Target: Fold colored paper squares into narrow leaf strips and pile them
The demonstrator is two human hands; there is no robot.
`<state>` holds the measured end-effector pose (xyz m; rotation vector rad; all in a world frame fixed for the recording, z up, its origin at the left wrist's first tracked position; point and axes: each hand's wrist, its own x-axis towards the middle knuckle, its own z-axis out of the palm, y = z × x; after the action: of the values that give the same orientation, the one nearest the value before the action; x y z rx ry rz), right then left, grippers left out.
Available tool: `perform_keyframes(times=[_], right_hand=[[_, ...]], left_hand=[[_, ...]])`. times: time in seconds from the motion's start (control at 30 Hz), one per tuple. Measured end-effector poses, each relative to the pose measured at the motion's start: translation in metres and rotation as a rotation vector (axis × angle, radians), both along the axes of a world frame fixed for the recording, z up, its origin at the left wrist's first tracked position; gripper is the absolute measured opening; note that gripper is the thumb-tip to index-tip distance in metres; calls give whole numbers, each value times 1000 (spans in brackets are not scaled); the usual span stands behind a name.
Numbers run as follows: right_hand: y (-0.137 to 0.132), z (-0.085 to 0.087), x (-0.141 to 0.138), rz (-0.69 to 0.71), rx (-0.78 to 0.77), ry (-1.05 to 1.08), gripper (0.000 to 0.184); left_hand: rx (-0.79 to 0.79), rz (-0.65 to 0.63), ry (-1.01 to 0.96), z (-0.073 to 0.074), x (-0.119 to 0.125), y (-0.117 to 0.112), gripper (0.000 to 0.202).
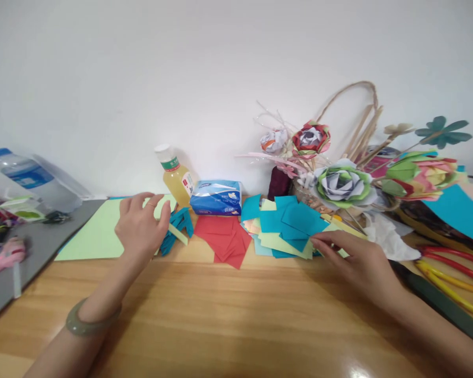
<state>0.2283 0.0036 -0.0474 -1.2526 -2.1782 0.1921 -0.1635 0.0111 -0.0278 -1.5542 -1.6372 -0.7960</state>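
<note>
My left hand (142,226) hovers over a large pale green sheet (90,236), fingers loosely curled beside a small heap of folded teal paper pieces (179,223) and a pale green strip (178,234); whether it grips the strip is unclear. My right hand (357,260) lies on the wooden table (228,315), its fingertips touching the edge of a pile of teal and pale green paper squares (287,226). Red paper squares (224,236) lie between the two hands.
Against the wall stand a yellow drink bottle (176,176), a blue tissue pack (216,197) and a basket of paper flowers (339,173). A water bottle (31,178) and a grey mat (23,257) are at left. Coloured sticks (453,273) lie at right.
</note>
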Motion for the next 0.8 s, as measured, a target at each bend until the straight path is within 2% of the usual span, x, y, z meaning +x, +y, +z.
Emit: perform_keyframes(times=[0.07,0.2,0.37,0.47,0.6,0.73,0.8], right_hand=[[2,-3,0,2,45,-36,30],[5,-12,-6,9,128,-131,31],[8,-31,-15,4,185,-247,48],[10,-36,-16,-18,185,-305,53],[13,-21,-2,-75,160,-368,59],[11,6,22,-274,72,-457,34],[7,14,29,-348,31,-528,31]], left_hand=[[-13,-115,24,0,1,1,21],[-110,-513,67,-6,21,-2,21],[-282,-749,150,-16,72,-5,21],[-341,-865,219,-18,102,-2,21],[-414,-988,327,-18,137,2,23],[-582,-1033,489,-21,171,2,45],[-635,-1022,546,-24,185,6,46]])
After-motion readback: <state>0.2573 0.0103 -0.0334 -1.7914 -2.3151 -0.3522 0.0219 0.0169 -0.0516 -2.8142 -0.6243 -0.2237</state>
